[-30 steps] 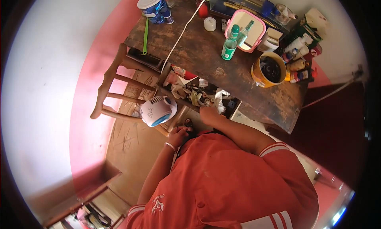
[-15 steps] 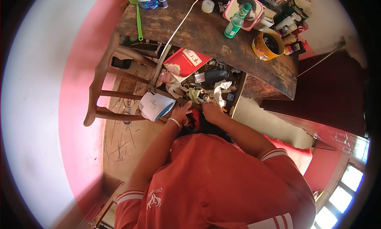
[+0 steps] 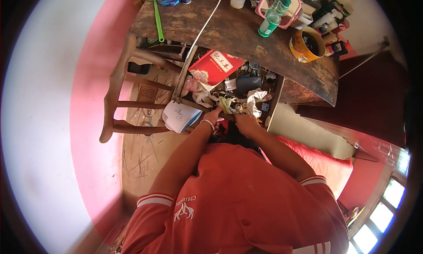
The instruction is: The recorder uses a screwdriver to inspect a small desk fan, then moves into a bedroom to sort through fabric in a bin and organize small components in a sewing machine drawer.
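Note:
A pulled-out wooden drawer lies in front of me, crowded with small things. My left hand has its fingers bent over the drawer's front edge. Close to its right, my right hand is closed on the same edge. A red notebook lies at the back left of the drawer. In front of it are a dark cylinder-like thing, a crumpled white cloth and a pale greenish cloth. The undersides of both hands are hidden.
A wooden chair stands left, beside a white thing with a blue edge. The worn desk top bears a green bottle, a yellow tub, a green ladle and a white cable.
The view has shifted slightly, moving the scene right. My left hand has come up from beside the drawer front onto its edge. My right hand stays at the edge.

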Tool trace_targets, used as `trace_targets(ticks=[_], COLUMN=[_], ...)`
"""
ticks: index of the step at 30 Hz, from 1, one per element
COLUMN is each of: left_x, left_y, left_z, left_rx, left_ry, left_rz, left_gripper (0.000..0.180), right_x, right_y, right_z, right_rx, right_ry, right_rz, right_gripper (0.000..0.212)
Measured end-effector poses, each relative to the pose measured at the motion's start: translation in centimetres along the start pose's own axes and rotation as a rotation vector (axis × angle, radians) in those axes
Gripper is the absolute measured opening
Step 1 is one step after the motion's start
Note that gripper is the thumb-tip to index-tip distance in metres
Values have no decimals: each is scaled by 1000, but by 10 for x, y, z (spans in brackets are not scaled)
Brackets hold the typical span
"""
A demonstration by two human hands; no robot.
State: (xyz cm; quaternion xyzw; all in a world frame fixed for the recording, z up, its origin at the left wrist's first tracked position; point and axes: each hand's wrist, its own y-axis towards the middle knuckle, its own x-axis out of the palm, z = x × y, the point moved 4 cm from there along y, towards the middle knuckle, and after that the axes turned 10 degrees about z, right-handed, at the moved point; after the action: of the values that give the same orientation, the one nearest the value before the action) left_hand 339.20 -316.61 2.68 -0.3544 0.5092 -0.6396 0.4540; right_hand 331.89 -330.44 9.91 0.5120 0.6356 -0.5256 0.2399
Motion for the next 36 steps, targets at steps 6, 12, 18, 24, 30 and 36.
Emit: trace_targets(ticks=[6,12,18,24,30,36], left_x=[-3,2,3,18,17,63], left_y=[13,12,0,26,-2,120], left_z=[-1,-1,2,-12,5,-37], left_rx=[22,11,-21,34,160,248], left_ry=[-88,-71,-62,-19,220,483], left_rz=[108,83,162,220,213,392], left_gripper=[29,28,29,40,52,72], right_x=[-29,-72,-36,-30,-16,3], right_y=[15,81,72,60,31,50], right_z=[3,49,52,14,-22,-12], right_rx=[-8,-50,20,-241,-220,-287], right_ry=[236,-110,-166,29,167,57], right_rz=[-163,465,153,120,-90,-82], right_gripper=[34,56,69,71,62,53])
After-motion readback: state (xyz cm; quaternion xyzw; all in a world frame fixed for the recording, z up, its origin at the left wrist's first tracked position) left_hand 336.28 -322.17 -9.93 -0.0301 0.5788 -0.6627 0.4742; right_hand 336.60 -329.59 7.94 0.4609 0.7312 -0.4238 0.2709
